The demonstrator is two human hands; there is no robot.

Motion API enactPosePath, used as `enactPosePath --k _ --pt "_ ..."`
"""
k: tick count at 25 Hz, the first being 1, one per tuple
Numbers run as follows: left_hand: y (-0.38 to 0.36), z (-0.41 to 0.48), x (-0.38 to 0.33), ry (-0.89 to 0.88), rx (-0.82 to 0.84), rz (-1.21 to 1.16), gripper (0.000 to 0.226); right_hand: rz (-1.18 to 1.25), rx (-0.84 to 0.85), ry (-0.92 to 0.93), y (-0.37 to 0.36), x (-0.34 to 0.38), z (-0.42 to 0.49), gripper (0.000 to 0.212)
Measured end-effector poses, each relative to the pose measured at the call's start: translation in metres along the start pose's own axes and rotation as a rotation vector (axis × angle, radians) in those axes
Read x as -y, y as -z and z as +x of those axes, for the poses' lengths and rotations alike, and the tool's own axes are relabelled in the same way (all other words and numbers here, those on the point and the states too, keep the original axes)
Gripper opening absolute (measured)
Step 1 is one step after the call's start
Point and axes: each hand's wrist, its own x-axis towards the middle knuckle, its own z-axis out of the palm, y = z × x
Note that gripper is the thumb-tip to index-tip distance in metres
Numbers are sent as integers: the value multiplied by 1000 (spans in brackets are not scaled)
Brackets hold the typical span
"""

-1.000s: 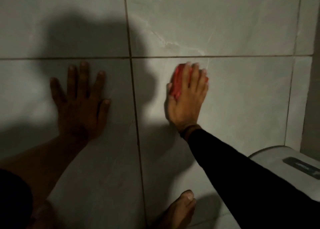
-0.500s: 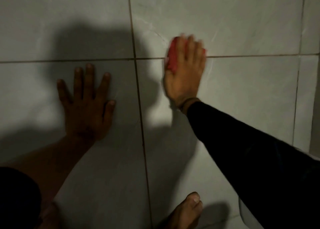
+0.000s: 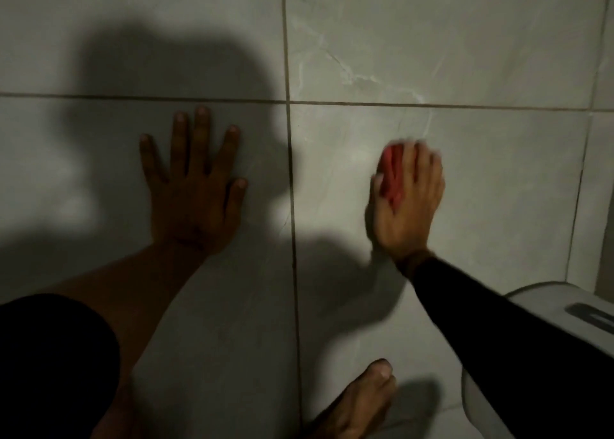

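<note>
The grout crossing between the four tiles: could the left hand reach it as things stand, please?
Probably yes: the left hand lies flat just below-left of the grout crossing, bare tile between; the right hand, gripping the red sponge, is elsewhere.

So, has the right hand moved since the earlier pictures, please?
Yes: the right hand with the red sponge slid down, from across the horizontal grout line to below it.
</note>
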Motion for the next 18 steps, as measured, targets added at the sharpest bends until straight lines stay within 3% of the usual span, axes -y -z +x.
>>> enactPosePath --k 2,4,7,10,12,14,18 --pt "0 0 0 0 -8 4 73 43 -141 6 -2 47 59 66" --pt "0 0 1 -1 -9 7 73 23 -123 183 -8 105 65 67" --pt "0 -1 1 -3 -17 -10 72 63 -17 449 -20 132 -24 66" --pt "0 0 2 -8 -7 -23 73 -28 179 533 -26 83 -166 74" --pt "-1 1 1 -11 1 -8 74 -91 248 348 -28 30 -217 71" --pt "-1 2 1 -6 6 -2 75 -133 279 81 -20 -17 -209 64" --pt "-2 0 2 -2 7 -11 75 -27 49 -101 -5 -61 -69 72"
